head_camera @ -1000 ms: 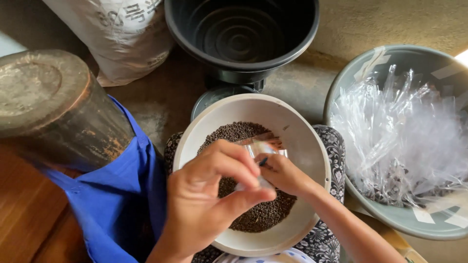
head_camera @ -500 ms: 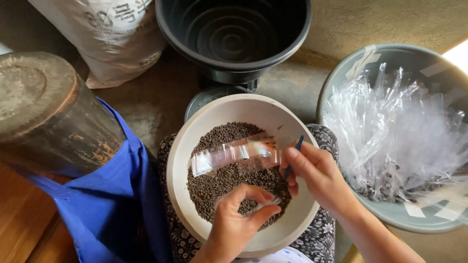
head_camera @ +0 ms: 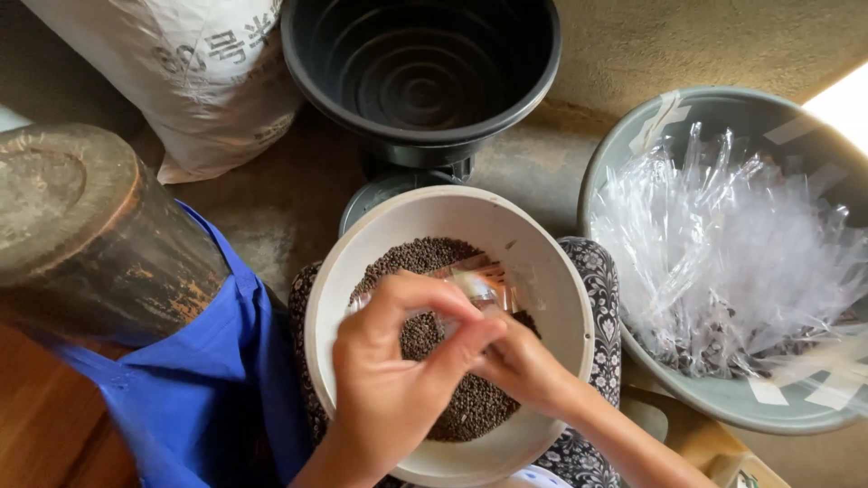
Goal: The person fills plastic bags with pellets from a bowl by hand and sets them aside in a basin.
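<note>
1. The left hand hovers over the round white plastic bowl, thumb and forefinger pinched together on the near end of a small clear cellophane packet.
2. The right hand comes in from the lower right, partly hidden behind the left hand; its fingers are closed on the same packet, just beside the left fingertips.
3. The packet lies above the middle of the bowl, right over the heap of small dark brown round seeds that fills the bowl's bottom.
4. The bowl rests on the person's lap, on dark cloth with a white flower pattern.
5. At the bowl's right edge stands a grey-green basin patched with strips of tape and heaped with crumpled clear cellophane packets.
6. Beyond the bowl's far edge sits an empty black plastic tub, with a white woven sack to its left.
7. Left of the bowl lie a blue cloth and a worn wooden cylinder.
</note>
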